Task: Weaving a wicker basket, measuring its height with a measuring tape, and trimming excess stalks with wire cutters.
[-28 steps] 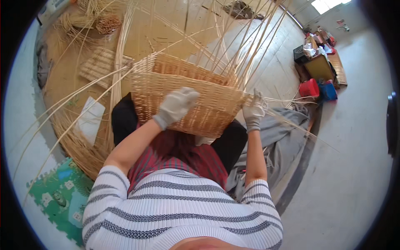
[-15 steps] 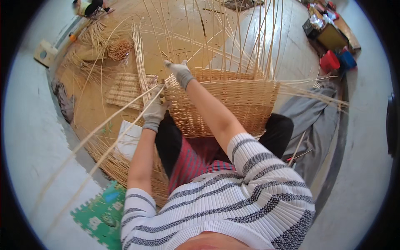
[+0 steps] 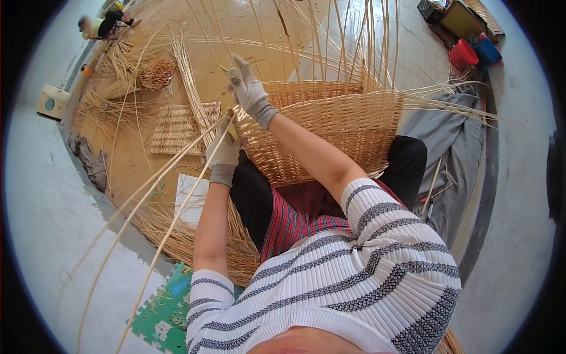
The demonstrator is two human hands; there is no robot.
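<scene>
A half-woven wicker basket [image 3: 330,127] rests against my knees, its upright stakes [image 3: 348,47] rising from the rim. My right hand [image 3: 250,91], in a grey glove, reaches across to the basket's left corner and grips an upright stake there. My left hand [image 3: 224,154], also gloved, sits just left of the basket's side and holds long loose willow rods [image 3: 159,206] that trail down to the lower left.
A flat woven mat [image 3: 177,127] and bundles of willow [image 3: 135,76] lie on the wooden board to the left. Grey cloth [image 3: 454,141] lies at right, red and blue containers [image 3: 471,53] beyond. A green foam mat [image 3: 168,310] is at lower left. Another person sits far upper left.
My right hand has crossed from the basket's right side to its left corner. My left hand has dropped off the basket's front to the left side and taken the long rods.
</scene>
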